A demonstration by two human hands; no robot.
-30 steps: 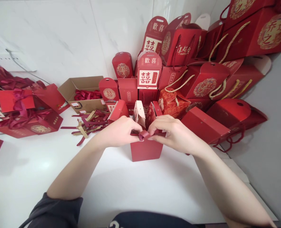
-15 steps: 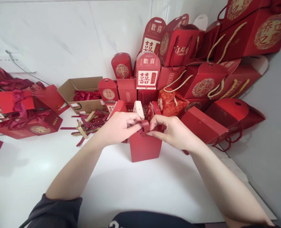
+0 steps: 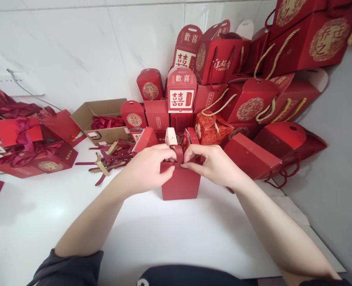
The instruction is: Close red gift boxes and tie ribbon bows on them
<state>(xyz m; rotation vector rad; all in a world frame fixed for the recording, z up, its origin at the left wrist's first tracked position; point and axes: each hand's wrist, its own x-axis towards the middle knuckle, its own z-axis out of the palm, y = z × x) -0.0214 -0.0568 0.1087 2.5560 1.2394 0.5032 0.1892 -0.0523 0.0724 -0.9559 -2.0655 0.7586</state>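
Observation:
A red paper gift box (image 3: 181,186) stands upright on the table in front of me, its top flaps raised. At its front panel's upper edge, a short dark red strap handle (image 3: 178,153) curves up in a loop. My left hand (image 3: 149,167) has its fingers curled behind that panel, near the loop, with the thumb on the outer side; the fingertips are partly hidden. Thumb and index finger of my right hand (image 3: 213,163) pinch the strap's right part, close to a small gold-coloured fastener. The box's inside is mostly out of sight.
Loose dark red and gold straps (image 3: 107,159) lie left, before a cardboard box (image 3: 104,109) holding red ribbon. Several finished red gift boxes (image 3: 250,101) are stacked at the back and right. Ribboned red boxes (image 3: 41,159) stand far left. An open red box (image 3: 251,157) is right of my hand.
My left thumb has come away from the strap and moved down and left, and its fingers now sit behind the panel. The right hand still pinches the strap. The view has shifted slightly.

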